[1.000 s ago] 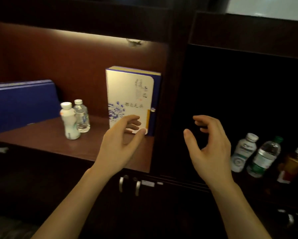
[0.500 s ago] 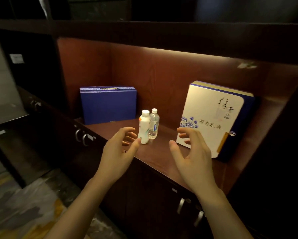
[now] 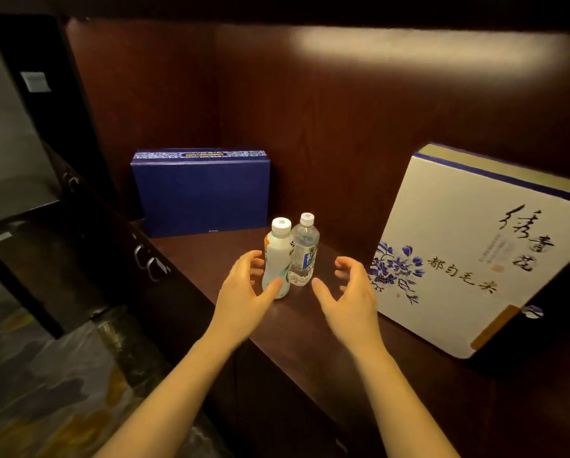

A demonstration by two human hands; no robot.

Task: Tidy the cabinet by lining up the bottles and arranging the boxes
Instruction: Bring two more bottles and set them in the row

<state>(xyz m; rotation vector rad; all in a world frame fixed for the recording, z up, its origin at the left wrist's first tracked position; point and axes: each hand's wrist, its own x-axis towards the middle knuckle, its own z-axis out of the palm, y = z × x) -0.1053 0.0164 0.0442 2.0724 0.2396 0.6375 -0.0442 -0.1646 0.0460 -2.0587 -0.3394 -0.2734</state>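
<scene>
Two small bottles stand upright side by side on the wooden shelf (image 3: 310, 332): a white bottle (image 3: 278, 256) and, touching it on the right, a clear water bottle (image 3: 305, 251). My left hand (image 3: 244, 299) is open, its thumb laid against the white bottle's lower front and its fingers curled at the bottle's left side. My right hand (image 3: 353, 299) hovers open just right of the clear bottle, apart from it. A blue box (image 3: 204, 193) stands against the back wall at the left. A cream box with blue flowers (image 3: 468, 252) leans at the right.
Dark cabinet doors with metal handles (image 3: 148, 259) run below the shelf to the left. The shelf's front edge slants from upper left to lower right. A patterned floor (image 3: 45, 391) lies at the lower left. A side panel closes the shelf on the left.
The view has swung left from the dark right compartment to the lit shelf and come closer. Both hands have moved forward to either side of the two bottles; the left thumb now touches the white one.
</scene>
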